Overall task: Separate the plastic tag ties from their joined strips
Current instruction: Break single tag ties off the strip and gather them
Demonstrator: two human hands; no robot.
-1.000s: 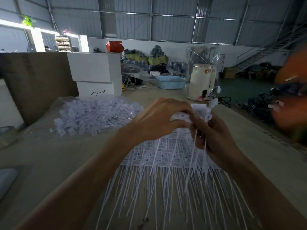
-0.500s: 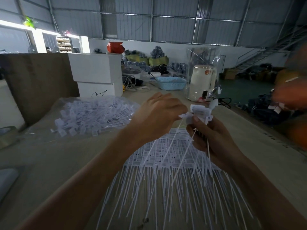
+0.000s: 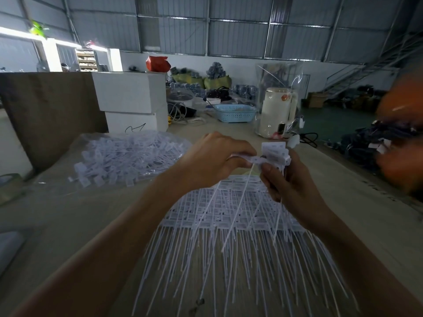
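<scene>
Left hand (image 3: 215, 156) pinching one tag tie (image 3: 255, 159), right hand (image 3: 290, 181) clamping tag bundle (image 3: 274, 152)

White tag ties (image 3: 273, 154) held up; joined strips (image 3: 229, 216) flat below.

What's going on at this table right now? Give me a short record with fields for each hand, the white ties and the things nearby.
left hand: closed on one white tag head at the end of the held strip
right hand: gripping a bunch of joined tag ties, tails hanging down
joined strips: spread on the table below the hands
clear bag of ties: lying to the left
blue basket: far side of the table
white boxes: stacked behind the bag
</scene>
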